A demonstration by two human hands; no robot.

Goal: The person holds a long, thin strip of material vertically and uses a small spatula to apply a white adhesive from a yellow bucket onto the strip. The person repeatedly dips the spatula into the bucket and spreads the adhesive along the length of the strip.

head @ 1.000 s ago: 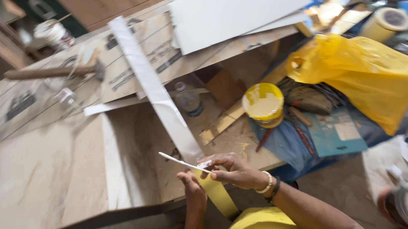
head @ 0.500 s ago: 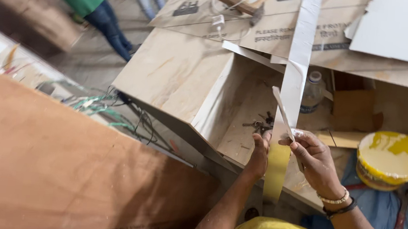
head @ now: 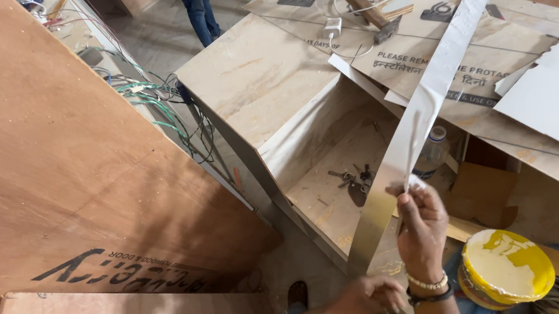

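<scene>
Plywood workbench (head: 259, 77), leaning plywood sheet (head: 63, 161), grey floor (head: 150, 33)

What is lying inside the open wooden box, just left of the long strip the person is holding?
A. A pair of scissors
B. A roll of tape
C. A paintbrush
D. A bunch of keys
D: a bunch of keys lies on the floor of the open wooden box, just left of the long strip that the right hand pinches.

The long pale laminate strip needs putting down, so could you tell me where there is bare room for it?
Free: the plain plywood top between the tangled wires and the open recess. Crowded: the recess floor holds a bunch of keys and a clear bottle; a hammer lies beyond; the yellow glue tub sits beside the right hand.
</scene>
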